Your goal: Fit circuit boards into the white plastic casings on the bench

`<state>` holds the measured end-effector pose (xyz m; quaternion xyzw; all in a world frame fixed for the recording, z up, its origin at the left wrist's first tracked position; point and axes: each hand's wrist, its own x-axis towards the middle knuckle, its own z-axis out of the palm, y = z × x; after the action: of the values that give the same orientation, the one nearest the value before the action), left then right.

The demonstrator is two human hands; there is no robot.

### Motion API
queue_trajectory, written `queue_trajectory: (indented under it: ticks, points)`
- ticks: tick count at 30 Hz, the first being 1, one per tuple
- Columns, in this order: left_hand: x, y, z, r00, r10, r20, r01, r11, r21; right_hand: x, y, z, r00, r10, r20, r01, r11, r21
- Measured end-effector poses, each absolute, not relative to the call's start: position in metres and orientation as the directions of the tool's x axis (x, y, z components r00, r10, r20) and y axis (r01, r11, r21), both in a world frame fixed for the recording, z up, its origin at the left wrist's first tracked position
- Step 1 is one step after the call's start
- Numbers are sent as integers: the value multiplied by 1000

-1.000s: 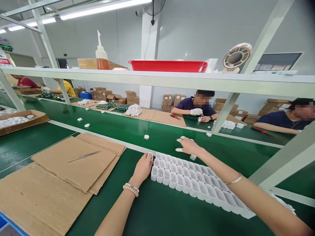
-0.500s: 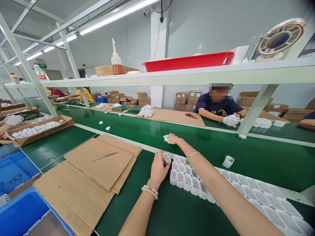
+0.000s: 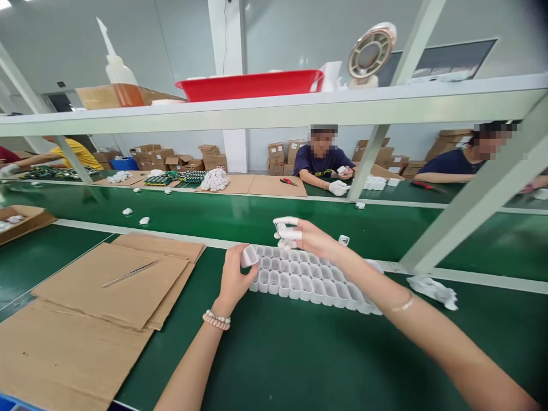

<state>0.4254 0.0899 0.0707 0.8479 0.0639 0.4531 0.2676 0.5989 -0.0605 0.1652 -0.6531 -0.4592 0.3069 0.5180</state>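
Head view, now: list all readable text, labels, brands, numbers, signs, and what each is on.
None is readable.
Co-worker's dark shirt: yellow lettering, too small and blurred.
Cardboard boxes by the wall: any print too small.
White cup in left hand: no text visible.
Red tray: no text visible.

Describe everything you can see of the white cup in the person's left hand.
The white cup is small, smooth and plastic-looking, with rounded corners. It sits tilted between the thumb and fingers of the left hand, which hide part of its side. It is at the left end of the rows of similar cups; whether it touches them is unclear. Its contents cannot be made out.
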Motion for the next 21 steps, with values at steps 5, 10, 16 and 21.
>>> queue_trajectory:
  ticks: [5, 10, 16, 21]
  points:
    - [425, 40, 94, 666, 354, 656, -235, -735, 636, 555, -131, 162, 278, 961, -2, -216, 61, -974]
    - [418, 7, 103, 874, 221, 432, -346, -339, 875, 545, -155, 171, 306, 944, 124, 112, 94, -989]
    - [400, 22, 93, 963, -207, 173, -150, 125, 981, 532, -170, 174, 128, 955, 269, 741, 88, -666]
    - [396, 28, 89, 972, -188, 142, -105, 198, 975, 527, -169, 164, -19, 932, 361, 852, 204, -482]
